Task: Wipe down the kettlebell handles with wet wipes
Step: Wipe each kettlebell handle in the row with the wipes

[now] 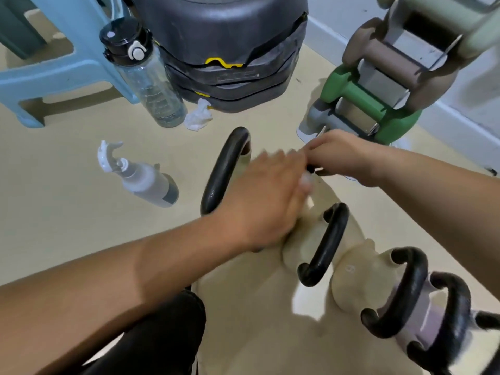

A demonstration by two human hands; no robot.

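Several beige kettlebells with black handles stand in a row on the floor: the nearest-left handle (224, 169), a second handle (327, 244), and a third handle (400, 290). My left hand (259, 201), blurred, reaches over the first kettlebell and pinches a white wet wipe (307, 182) at its fingertips. My right hand (343, 155) lies just beyond it, fingers curled down on a thin dark-edged wipes pack (324, 173) that is mostly hidden.
A crumpled used wipe (198, 117) lies by a clear water bottle (151, 85) and stacked black plates (224, 50). A spray bottle (143, 180) lies on the floor at left. A blue stool (54, 71) is at back left and a dumbbell rack (378, 90) at back right.
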